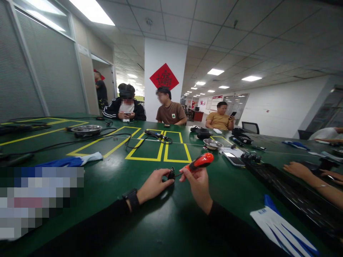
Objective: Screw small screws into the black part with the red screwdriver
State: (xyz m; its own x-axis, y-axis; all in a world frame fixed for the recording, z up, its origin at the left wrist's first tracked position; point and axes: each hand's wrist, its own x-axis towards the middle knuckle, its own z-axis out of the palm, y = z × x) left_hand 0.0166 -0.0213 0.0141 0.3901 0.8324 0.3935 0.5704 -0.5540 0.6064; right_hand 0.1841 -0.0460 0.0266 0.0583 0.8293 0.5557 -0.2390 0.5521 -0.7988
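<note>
Between the thumb and fingers of my left hand (pixel 153 185) is a small black cylindrical part (pixel 172 174) with a shiny top, held upright just over the green table. My right hand (pixel 197 184) grips a screwdriver (pixel 200 162) with a red and black handle. Its thin shaft points left, with the tip at the side of the black part. Whether the tip sits in a screw is too small to tell. Both hands are close together above the table.
Yellow tape rectangles mark the green table (pixel 128 214). A blue-and-white glove (pixel 284 228) lies front right, beside a long black tray (pixel 292 194). Farther back are a metal bowl (pixel 213 144), a phone (pixel 233 159) and a cabled tool (pixel 155 135). A co-worker's arm (pixel 302 173) reaches in from the right.
</note>
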